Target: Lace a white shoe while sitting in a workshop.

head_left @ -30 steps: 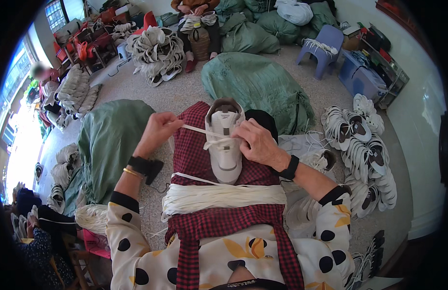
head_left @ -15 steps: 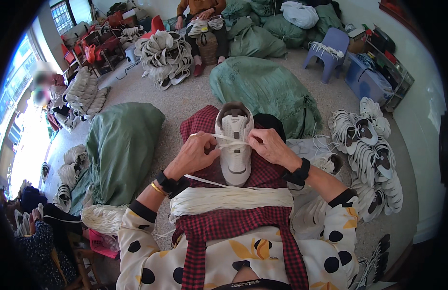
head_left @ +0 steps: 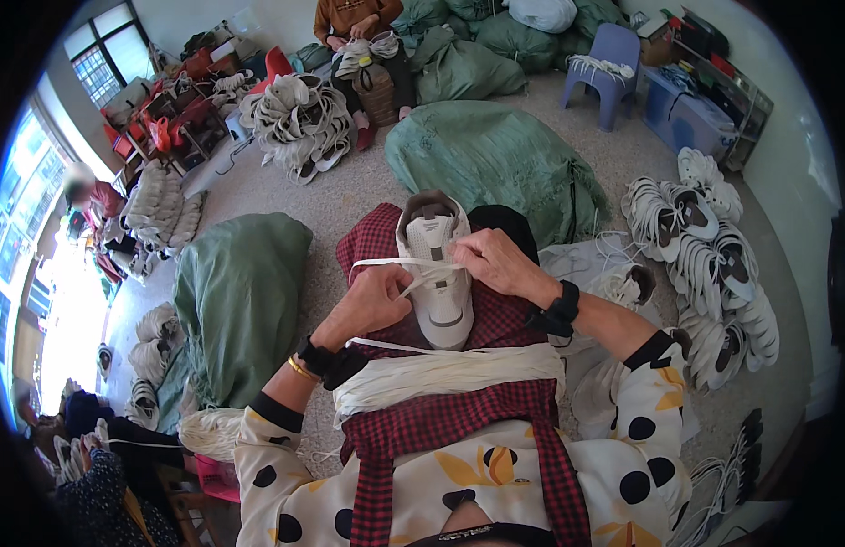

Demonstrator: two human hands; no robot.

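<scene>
A white sneaker (head_left: 443,321) rests on my lap over a red-and-black checked apron (head_left: 359,428), its toe toward me. A flat white shoelace (head_left: 386,262) crosses its upper and bends in a loop at the left. My left hand (head_left: 375,299), left of the shoe, is closed in a pinch on the lace. Over the right eyelet edge, my right hand (head_left: 497,264) is closed, pinching the lace by the shoe's tongue; its fingertips are partly hidden. A thick bundle of white laces (head_left: 450,376) lies across my lap, nearer to me than the toe.
Green sacks stand left (head_left: 240,301) and ahead (head_left: 486,159). Stacked shoes (head_left: 700,264) sit at the right, with another shoe pile (head_left: 299,128) farther off. A purple chair (head_left: 605,68) holds laces. One person (head_left: 363,46) sits ahead; another person's sleeve (head_left: 108,492) shows lower left.
My left hand has shifted slightly down, and the lace now bends in a loop above it. My right hand has moved a little up and inward over the shoe. The head view has shifted slightly.
</scene>
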